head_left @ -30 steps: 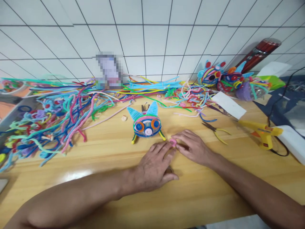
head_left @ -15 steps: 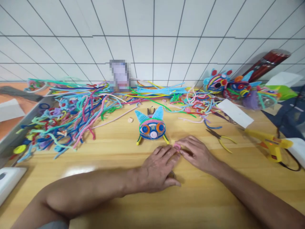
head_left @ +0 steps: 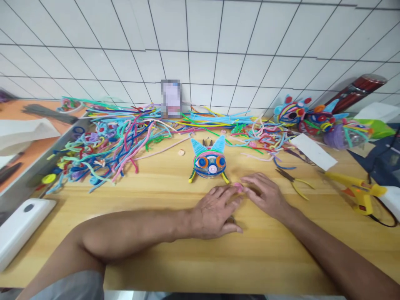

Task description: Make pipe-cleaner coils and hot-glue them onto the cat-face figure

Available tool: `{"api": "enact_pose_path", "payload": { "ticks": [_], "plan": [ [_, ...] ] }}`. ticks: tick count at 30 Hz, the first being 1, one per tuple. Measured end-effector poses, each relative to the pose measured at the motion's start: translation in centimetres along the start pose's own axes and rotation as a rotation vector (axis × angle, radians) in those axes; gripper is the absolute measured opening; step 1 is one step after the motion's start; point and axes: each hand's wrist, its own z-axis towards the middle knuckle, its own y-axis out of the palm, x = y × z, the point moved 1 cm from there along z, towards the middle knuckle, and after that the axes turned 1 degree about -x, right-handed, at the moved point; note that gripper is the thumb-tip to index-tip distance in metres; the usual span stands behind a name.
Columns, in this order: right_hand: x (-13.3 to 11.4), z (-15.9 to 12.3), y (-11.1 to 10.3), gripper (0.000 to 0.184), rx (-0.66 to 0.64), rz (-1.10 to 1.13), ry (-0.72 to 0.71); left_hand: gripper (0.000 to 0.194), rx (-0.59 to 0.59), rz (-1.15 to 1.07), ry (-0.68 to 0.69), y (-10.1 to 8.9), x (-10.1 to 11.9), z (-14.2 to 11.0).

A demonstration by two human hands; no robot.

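Your left hand (head_left: 215, 210) is lying palm-down on the desk (head_left: 162, 196), fingers loosely spread, and its fingertips meet the right hand (head_left: 265, 193) over a little pink pipe-cleaner coil (head_left: 238, 186). Both sets of fingertips look pinched lightly on it, though I can't tell how firm the grip is. If you're winding it, I'd keep it flat against the wood and turn it in small bits so the spiral stays tight. Just past your fingers sits the pipe-cleaner cat face (head_left: 209, 160), blue ears up, close to the coil but not touching it. Yellow-handled pliers (head_left: 293, 180) are near your right hand, and the yellow glue gun (head_left: 359, 191) sits further right. Behind all that is the heap of loose pipe cleaners (head_left: 125, 137), plus finished faces (head_left: 308, 116) by the wall
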Motion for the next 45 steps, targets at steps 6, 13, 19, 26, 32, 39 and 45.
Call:
{"api": "enact_pose_path", "payload": {
  "ticks": [6,13,19,26,32,39,45],
  "plan": [
    [0.2,0.4,-0.3,0.021,0.052,-0.075,0.071,0.077,0.022,0.02,0.026,-0.4,0.2,0.0],
    [0.5,0.3,-0.2,0.015,0.021,-0.066,0.113,0.046,0.025,-0.03,0.125,-1.0,0.2,-0.1],
    [0.1,0.3,0.0,0.02,-0.042,0.011,0.025,0.056,0.056,0.019,0.018,-0.9,0.2,-0.2],
    [-0.2,0.3,0.2,0.017,-0.19,-0.015,0.039,0.08,-0.051,0.038,-0.032,-0.3,0.3,-0.1],
    [-0.1,0.1,0.3,0.02,-0.191,-0.009,0.04,0.08,-0.062,0.033,-0.038,-0.3,0.3,-0.2],
    [-0.3,0.2,0.3,0.017,-0.181,-0.021,0.023,0.083,-0.071,0.029,-0.053,-0.5,0.5,-0.2],
    [-0.2,0.1,-0.5,0.017,-0.072,-0.001,0.069,0.059,-0.004,-0.055,0.006,-0.9,0.1,-0.3]
  ]
}}
